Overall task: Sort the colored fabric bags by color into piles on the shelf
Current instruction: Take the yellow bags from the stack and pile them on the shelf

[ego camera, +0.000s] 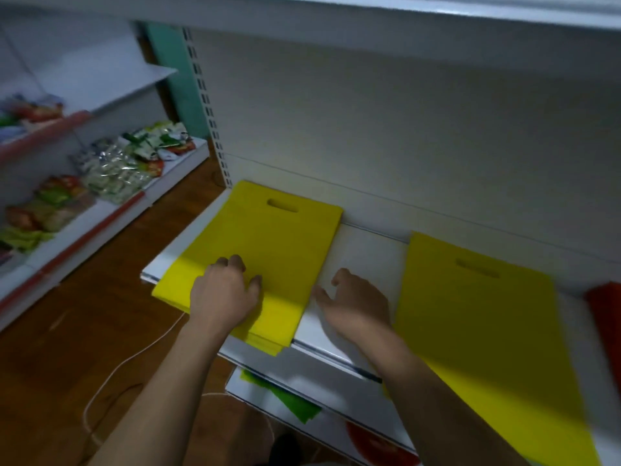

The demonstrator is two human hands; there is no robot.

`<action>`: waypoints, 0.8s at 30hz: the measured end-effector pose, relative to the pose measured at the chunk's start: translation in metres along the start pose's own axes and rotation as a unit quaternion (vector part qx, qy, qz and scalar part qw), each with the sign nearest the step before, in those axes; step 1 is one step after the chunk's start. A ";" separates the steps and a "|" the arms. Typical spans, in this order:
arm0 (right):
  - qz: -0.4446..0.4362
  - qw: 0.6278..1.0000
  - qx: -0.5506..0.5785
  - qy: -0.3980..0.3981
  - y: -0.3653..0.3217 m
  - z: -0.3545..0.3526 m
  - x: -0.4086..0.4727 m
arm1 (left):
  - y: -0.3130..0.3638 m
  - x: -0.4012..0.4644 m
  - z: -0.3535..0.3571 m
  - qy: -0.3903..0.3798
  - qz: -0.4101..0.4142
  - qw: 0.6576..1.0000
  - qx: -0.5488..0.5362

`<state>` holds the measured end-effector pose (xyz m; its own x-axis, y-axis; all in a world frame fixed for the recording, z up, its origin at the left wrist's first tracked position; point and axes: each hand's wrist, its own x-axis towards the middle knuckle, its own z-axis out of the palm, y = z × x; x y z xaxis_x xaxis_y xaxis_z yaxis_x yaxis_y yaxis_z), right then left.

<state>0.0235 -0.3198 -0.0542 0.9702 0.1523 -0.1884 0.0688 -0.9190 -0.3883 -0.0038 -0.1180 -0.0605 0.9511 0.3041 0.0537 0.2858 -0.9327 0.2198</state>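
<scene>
A pile of yellow fabric bags (268,237) lies at the left end of the white shelf (363,250), its near edge hanging over the shelf front. My left hand (223,294) rests flat on the pile's near part with fingers spread. My right hand (356,302) hovers open over the bare shelf just right of the pile, holding nothing. A second yellow bag (484,324) lies flat to the right. The edge of a red bag (605,311) shows at the far right.
A lower shelf holds a green bag (289,398) and a red bag (373,445). Another shelf unit at the left carries snack packets (124,163). A white cord (127,361) runs over the brown floor. An upper shelf overhangs.
</scene>
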 end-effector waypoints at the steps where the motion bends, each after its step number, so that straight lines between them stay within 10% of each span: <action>1: 0.007 1.000 -0.017 -0.001 -0.010 0.006 0.005 | -0.013 0.006 -0.001 -0.004 -0.016 1.000 0.019; 11: 0.099 0.991 0.085 -0.001 -0.019 0.028 0.025 | -0.066 0.045 -0.015 -0.072 -0.091 0.985 0.126; 24: 0.110 0.986 0.051 0.113 0.003 0.019 0.008 | -0.057 0.082 -0.009 -0.225 0.028 0.974 -0.006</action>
<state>0.0267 -0.3145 -0.0744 0.9868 -0.1431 -0.0764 -0.1622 -0.8777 -0.4510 0.0567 -0.0376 -0.0595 0.9211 0.1351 -0.3651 0.2333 -0.9423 0.2400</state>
